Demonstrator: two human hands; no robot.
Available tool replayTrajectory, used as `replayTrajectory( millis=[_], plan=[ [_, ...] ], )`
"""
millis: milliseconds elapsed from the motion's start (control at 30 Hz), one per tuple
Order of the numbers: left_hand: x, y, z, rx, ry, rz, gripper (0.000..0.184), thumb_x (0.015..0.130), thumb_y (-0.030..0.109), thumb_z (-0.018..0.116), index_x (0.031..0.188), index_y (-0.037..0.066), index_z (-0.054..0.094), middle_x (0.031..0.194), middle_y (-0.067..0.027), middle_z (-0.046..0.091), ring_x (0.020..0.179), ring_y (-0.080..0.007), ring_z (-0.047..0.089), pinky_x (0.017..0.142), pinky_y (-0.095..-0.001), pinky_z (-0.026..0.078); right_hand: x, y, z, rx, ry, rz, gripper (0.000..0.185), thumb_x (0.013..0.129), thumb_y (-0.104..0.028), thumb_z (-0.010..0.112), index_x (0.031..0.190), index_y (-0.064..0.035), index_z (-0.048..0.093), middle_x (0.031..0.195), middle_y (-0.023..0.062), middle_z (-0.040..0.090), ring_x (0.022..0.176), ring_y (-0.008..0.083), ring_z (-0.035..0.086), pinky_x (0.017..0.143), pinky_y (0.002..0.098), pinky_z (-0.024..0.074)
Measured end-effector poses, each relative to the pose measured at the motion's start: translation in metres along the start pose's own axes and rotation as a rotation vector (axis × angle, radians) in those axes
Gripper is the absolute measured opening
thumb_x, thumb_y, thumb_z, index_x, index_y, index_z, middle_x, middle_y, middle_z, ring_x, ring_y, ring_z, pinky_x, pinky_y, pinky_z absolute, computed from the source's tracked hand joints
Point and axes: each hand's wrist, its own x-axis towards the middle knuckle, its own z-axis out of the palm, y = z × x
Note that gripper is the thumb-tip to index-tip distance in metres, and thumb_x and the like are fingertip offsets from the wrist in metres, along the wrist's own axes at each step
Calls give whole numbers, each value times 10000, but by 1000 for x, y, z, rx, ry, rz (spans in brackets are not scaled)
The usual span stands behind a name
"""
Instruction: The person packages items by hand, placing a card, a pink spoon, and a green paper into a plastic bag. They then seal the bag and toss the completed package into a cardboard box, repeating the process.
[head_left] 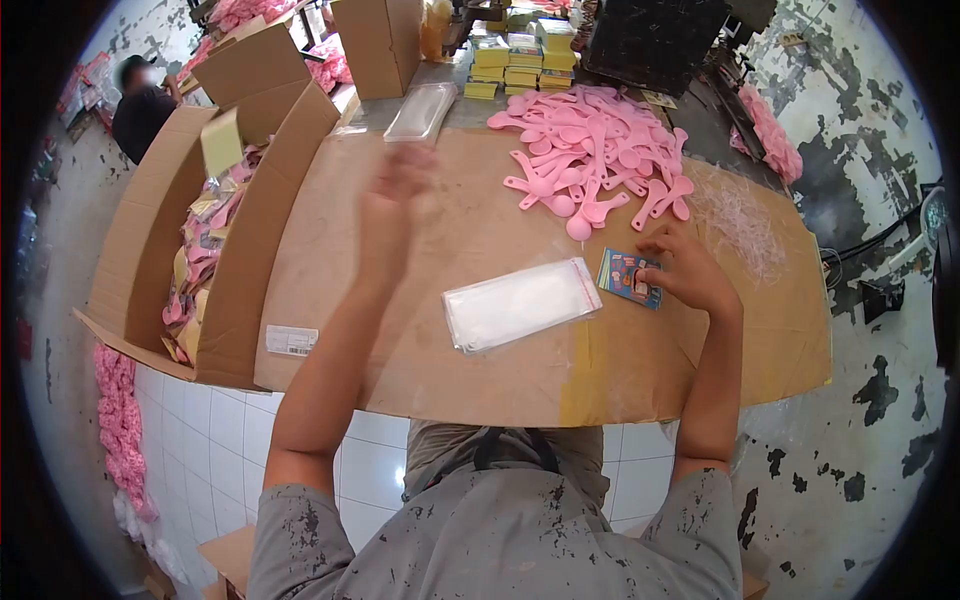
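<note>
My left hand [405, 170] is raised over the far left part of the cardboard sheet, smeared by motion, so its fingers cannot be made out. Just beyond it lies a stack of clear plastic bags [421, 110]. My right hand [690, 268] is over a small stack of printed blue cards [622, 273], thumb touching the top one and fingers spread apart. Left of the cards, a second stack of clear plastic bags [520, 305] lies flat in front of me. Beyond the right hand is a heap of pink plastic spoons [600, 140].
At left, an open cardboard box [250, 270] holds packed pink spoons. Bundles of yellow cards [523, 62] stand at the back, near a black box [655, 45]. Tangled clear plastic strips [745, 225] lie at right. Another person [142, 115] is at far left.
</note>
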Motion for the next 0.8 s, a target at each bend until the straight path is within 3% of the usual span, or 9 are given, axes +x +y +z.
replayTrajectory(
  millis=[33, 67, 133, 233, 367, 467, 567, 600, 800],
  plan=[
    [-12, -16, 12, 195, -140, -124, 369, 1019, 247, 654, 1334, 56, 656, 1264, -72, 659, 1102, -154, 639, 931, -317, 519, 1, 1, 2, -16, -43, 18, 328, 834, -101, 824, 1129, -27, 700, 1067, 93, 667, 1013, 227, 628, 908, 360, 507],
    [-25, -9, 34, 408, -234, -151, 410, 904, 324, 803, 1212, 66, 720, 1101, -107, 698, 1000, -197, 669, 856, -339, 535, 2, 1, 3, -7, -22, 10, 312, 828, -106, 824, 1099, -20, 696, 1045, 102, 673, 1001, 242, 638, 899, 370, 512],
    [-48, -17, 53, 676, -474, 109, 309, 880, 264, 816, 1133, 98, 756, 1128, -77, 646, 1050, -234, 639, 903, -339, 518, 2, 2, 5, 7, 19, -4, 286, 816, -118, 824, 1041, -6, 688, 1002, 121, 683, 977, 272, 657, 880, 391, 520],
    [-57, -16, 64, 858, -558, 205, 286, 838, 254, 843, 1061, 95, 762, 1081, -90, 624, 1060, -289, 601, 941, -395, 482, 5, -3, 5, 72, 62, -22, 242, 821, -53, 799, 1005, -8, 649, 939, 110, 670, 907, 260, 653, 840, 376, 526],
    [-55, -30, 60, 764, -565, 240, 210, 867, 213, 830, 966, 69, 713, 1123, -66, 652, 1009, -251, 611, 888, -386, 480, 4, -18, -1, 245, 84, -82, 216, 858, -5, 760, 1024, -9, 621, 899, 67, 666, 875, 189, 640, 791, 342, 528],
    [-55, -22, 61, 271, -533, -182, 213, 941, 169, 782, 1059, 60, 643, 1166, -82, 705, 991, -181, 673, 843, -325, 526, 8, -26, 6, 488, 108, -52, 207, 888, 1, 737, 1065, -13, 630, 917, 40, 665, 900, 134, 630, 790, 314, 526],
    [-50, -30, 56, -179, -500, -372, 261, 1003, 125, 713, 1184, 51, 540, 1144, -141, 746, 994, -161, 722, 847, -286, 561, 11, -29, 26, 556, 123, -99, 239, 910, 10, 714, 1135, -30, 643, 983, 39, 658, 929, 109, 623, 810, 297, 526],
    [-47, -22, 55, -235, -520, -464, 423, 1009, 103, 698, 1343, 30, 450, 1061, -179, 763, 1026, -204, 745, 903, -306, 574, 12, -27, 29, 503, 52, -106, 275, 913, 16, 706, 1175, -39, 642, 1011, 45, 652, 942, 109, 623, 823, 297, 527],
    [-47, -2, 55, -177, -540, -509, 666, 983, 82, 730, 1513, -1, 336, 1010, -161, 778, 906, -151, 748, 776, -254, 574, 11, -51, 40, 786, 99, -179, 370, 937, 27, 677, 1298, -32, 623, 1158, 78, 645, 1012, 125, 642, 889, 307, 543]
  ],
)
